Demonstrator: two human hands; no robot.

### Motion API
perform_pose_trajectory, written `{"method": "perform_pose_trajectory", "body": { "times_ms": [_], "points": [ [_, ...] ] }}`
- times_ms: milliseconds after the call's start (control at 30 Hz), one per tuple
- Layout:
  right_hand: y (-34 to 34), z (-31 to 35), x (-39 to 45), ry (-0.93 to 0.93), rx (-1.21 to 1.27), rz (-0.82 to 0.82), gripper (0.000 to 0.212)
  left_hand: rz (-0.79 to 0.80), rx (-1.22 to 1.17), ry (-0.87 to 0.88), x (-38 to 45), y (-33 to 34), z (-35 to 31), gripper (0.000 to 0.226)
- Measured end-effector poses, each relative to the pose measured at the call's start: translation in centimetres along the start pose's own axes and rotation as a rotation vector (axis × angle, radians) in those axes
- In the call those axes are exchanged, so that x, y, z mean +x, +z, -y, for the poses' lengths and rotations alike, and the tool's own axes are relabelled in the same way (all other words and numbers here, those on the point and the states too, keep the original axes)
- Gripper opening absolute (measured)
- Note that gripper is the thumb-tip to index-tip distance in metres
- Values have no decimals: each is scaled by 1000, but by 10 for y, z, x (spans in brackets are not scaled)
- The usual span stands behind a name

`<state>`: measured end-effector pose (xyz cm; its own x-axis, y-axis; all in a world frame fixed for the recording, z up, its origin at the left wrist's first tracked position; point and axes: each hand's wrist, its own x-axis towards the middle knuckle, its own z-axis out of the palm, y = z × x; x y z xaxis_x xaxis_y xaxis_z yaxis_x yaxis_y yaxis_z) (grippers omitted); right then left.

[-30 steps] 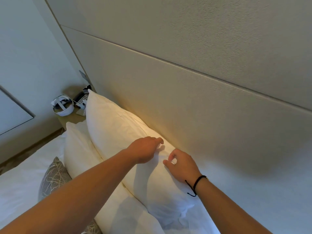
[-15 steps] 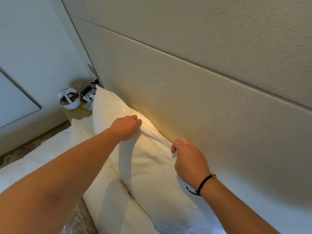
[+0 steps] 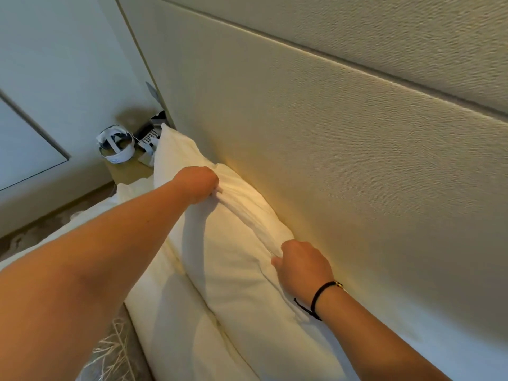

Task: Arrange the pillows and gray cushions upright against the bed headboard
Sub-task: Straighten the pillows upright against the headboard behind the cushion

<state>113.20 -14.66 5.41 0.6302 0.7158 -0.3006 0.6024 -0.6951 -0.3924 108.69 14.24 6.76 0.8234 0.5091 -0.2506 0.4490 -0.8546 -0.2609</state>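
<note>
The white pillow (image 3: 233,243), upright against the headboard (image 3: 330,160), appears soft, light and easily creased; the left hand (image 3: 199,187) and right hand (image 3: 302,266) each pinch its top edge with curled fingers, the best hold.

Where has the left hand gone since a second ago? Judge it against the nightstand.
Yes. The left hand has slid along the top edge of the back pillow, toward the nightstand, gripping the fabric.

Rear pillow (image 3: 233,243) presses the headboard (image 3: 330,166), leaving no gap.
</note>
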Motion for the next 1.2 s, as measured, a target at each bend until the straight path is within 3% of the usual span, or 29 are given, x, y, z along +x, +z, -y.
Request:
{"method": "perform_pose_trajectory", "body": {
  "times_ms": [100, 400, 567, 700, 800, 933, 1067, 1200],
  "points": [
    [0, -3, -4, -31, 34, 9, 32, 9, 20, 33, 0, -8, 8, 21],
    [-22, -1, -19, -82, 82, -76, 30, -322, -19, 86, -2, -26, 5, 23],
    [-33, 0, -28, -51, 65, -164, 30, -317, -77, 58, -1, -33, -6, 20],
    [-51, -9, -48, -65, 12, -242, 16, -322, -103, 113, -1, -52, -3, 18],
    [-61, -24, -80, -36, -37, -238, 15, -171, -248, 190, -13, -53, -6, 26],
    [-67, -50, -121, 88, -92, -82, 28, 34, -401, 341, -42, -49, -47, 34],
    [-75, -71, -156, 138, 63, -28, 31, -77, -463, 452, -56, -58, -90, 17],
    [-86, -89, -187, 199, 375, -127, 21, -154, -439, 414, -62, -71, -101, 17]
  ]
}}
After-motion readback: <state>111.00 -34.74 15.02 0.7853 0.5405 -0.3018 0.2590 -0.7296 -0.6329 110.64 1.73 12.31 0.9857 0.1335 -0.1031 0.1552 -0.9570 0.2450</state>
